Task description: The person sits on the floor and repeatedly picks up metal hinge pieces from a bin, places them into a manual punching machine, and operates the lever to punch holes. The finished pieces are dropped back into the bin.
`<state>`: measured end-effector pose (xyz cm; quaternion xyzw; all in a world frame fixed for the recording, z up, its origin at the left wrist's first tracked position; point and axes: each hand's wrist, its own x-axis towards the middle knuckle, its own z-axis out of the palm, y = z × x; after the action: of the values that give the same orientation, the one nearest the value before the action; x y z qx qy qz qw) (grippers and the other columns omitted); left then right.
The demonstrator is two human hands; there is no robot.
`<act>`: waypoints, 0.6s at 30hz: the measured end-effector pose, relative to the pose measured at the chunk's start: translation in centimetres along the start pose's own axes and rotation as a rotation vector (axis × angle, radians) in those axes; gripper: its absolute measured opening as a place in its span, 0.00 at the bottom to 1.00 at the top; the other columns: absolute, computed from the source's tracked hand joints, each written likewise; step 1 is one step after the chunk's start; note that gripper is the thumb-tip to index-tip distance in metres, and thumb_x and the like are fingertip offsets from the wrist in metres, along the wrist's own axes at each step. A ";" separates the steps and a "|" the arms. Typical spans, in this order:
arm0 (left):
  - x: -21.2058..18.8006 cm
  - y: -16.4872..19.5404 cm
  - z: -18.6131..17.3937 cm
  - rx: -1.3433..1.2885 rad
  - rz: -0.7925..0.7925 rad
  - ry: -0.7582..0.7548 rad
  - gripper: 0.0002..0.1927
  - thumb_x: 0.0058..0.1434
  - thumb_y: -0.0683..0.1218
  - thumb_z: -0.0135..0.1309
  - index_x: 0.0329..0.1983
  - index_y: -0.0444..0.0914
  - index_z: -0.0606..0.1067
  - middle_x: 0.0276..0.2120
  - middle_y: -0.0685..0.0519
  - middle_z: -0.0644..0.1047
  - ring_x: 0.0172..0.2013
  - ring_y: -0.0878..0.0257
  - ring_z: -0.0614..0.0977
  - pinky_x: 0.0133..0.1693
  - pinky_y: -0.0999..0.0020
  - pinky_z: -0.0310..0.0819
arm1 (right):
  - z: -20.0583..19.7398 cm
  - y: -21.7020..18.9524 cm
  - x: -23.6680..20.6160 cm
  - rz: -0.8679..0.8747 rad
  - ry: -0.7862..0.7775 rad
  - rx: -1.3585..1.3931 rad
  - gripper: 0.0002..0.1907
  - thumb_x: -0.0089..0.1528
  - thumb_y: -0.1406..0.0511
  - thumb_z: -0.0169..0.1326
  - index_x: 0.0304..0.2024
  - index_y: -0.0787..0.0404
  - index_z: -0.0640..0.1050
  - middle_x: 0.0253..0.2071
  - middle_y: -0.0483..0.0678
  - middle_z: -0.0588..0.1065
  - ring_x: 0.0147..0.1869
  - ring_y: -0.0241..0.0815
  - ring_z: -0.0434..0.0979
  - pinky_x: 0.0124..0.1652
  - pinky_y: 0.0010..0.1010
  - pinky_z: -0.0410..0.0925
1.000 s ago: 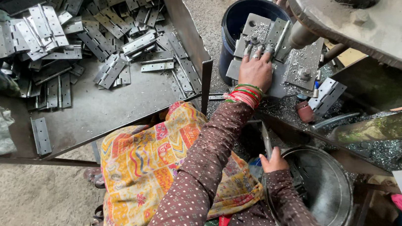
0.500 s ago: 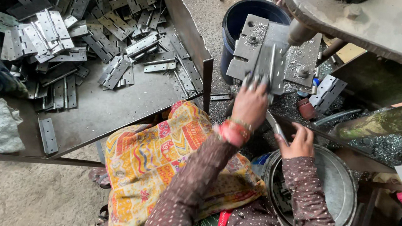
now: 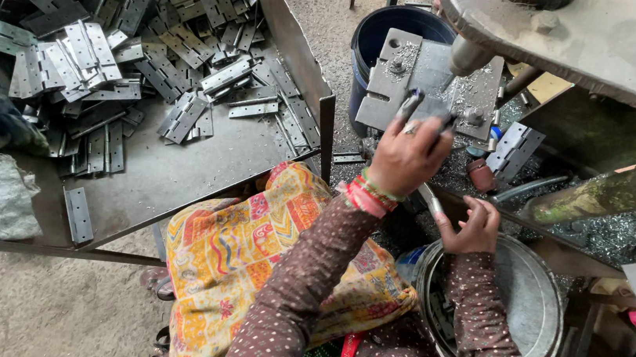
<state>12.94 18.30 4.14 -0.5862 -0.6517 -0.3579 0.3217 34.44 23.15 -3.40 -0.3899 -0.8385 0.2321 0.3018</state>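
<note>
Fingers (image 3: 411,102) of left hand (image 3: 407,158) touching steel plate (image 3: 431,80) under drill.

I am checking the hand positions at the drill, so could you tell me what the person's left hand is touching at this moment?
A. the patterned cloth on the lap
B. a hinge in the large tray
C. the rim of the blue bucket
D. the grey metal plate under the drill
D: the left hand reaches forward with its fingertips on the grey metal plate beneath the drill spindle, away from the other three.
</note>
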 end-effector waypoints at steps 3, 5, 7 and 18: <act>1.6 -0.2 3.2 0.047 -0.199 -0.038 0.16 0.69 0.51 0.56 0.50 0.35 0.73 0.41 0.53 0.72 0.35 0.59 0.80 0.62 0.41 0.71 | 0.1 0.0 -0.1 0.018 -0.014 -0.014 0.31 0.58 0.63 0.68 0.59 0.65 0.70 0.60 0.57 0.66 0.56 0.52 0.74 0.48 0.35 0.75; 0.8 -1.0 4.0 0.140 -0.214 -0.237 0.22 0.54 0.54 0.55 0.49 0.39 0.75 0.43 0.48 0.75 0.38 0.56 0.81 0.54 0.40 0.71 | 0.0 -0.2 -0.3 0.041 -0.028 -0.036 0.29 0.58 0.65 0.66 0.59 0.65 0.71 0.61 0.57 0.66 0.58 0.52 0.74 0.51 0.34 0.76; 0.1 -2.3 4.2 0.143 -0.286 -0.368 0.25 0.54 0.52 0.52 0.54 0.38 0.75 0.51 0.44 0.74 0.45 0.53 0.81 0.51 0.45 0.71 | -0.2 -0.4 -0.4 0.016 -0.013 -0.028 0.30 0.56 0.66 0.67 0.58 0.65 0.72 0.60 0.57 0.66 0.58 0.54 0.74 0.51 0.35 0.76; -2.6 -0.2 1.5 0.084 -0.333 -0.511 0.28 0.61 0.56 0.48 0.56 0.31 0.77 0.66 0.44 0.69 0.65 0.49 0.70 0.67 0.43 0.55 | -0.6 -0.9 -0.1 0.035 -0.108 -0.126 0.29 0.58 0.61 0.68 0.57 0.65 0.73 0.59 0.57 0.67 0.55 0.52 0.74 0.52 0.41 0.71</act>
<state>12.99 18.22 1.15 -0.5287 -0.8128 -0.2194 0.1084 34.48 22.65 -2.44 -0.4096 -0.8596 0.2047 0.2267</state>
